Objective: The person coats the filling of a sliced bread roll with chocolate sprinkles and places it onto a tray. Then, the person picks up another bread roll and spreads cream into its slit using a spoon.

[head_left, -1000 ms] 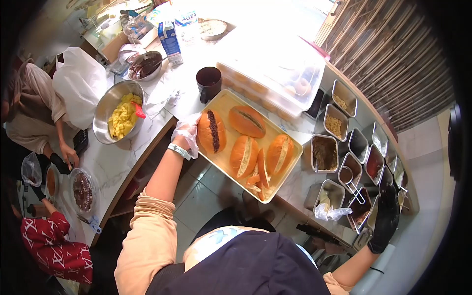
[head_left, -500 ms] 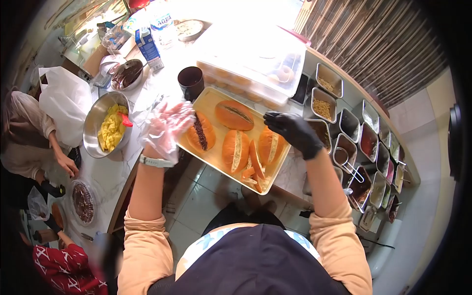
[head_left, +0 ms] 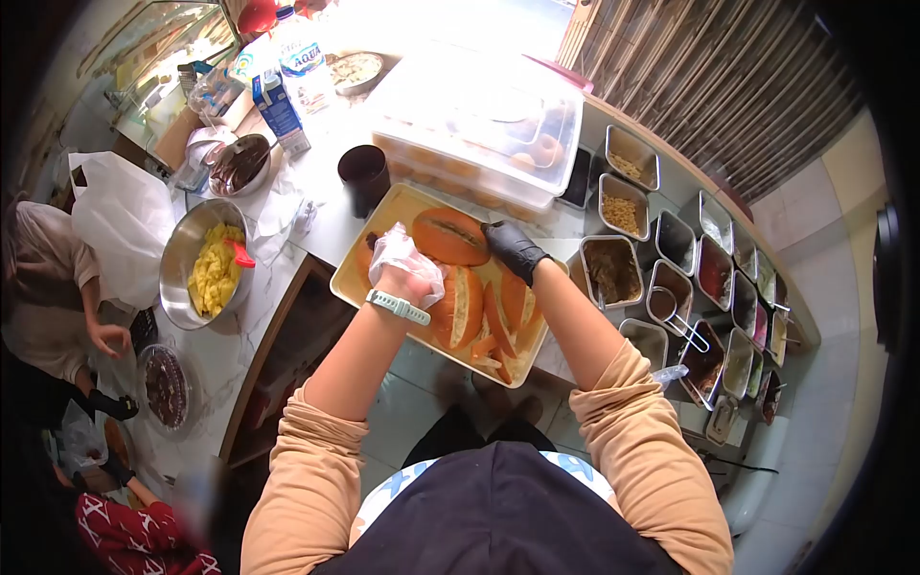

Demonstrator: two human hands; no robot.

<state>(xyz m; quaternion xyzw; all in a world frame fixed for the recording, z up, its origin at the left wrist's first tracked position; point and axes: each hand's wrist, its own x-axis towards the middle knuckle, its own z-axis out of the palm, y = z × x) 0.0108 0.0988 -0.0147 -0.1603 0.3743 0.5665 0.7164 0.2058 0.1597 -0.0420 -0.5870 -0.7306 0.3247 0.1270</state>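
A shallow yellow tray [head_left: 431, 335] holds several split bread rolls. My left hand [head_left: 404, 266], in a loose clear plastic glove, is over the tray's left side. It partly covers a roll with dark filling [head_left: 365, 253], and the crumpled glove hides its fingers. My right hand [head_left: 516, 251], in a black glove, has its fingers stretched toward the right end of the uppermost roll [head_left: 450, 237], at or very near it. Below lie a split roll with a pale cut [head_left: 464, 309], another roll [head_left: 517, 305] and cut bread pieces [head_left: 487, 356].
Behind the tray stand a dark mug [head_left: 364, 180] and a clear lidded box of round buns [head_left: 470, 144]. Metal topping containers [head_left: 611, 271] line the right counter. To the left are a steel bowl of yellow filling [head_left: 177, 278] and two people, one with a hand [head_left: 108, 337] near a round chocolate-topped cake [head_left: 168, 385].
My left hand has moved right and down from beside the tray to over the dark-filled roll. My right hand has shifted left to the uppermost roll. The view has shifted slightly.
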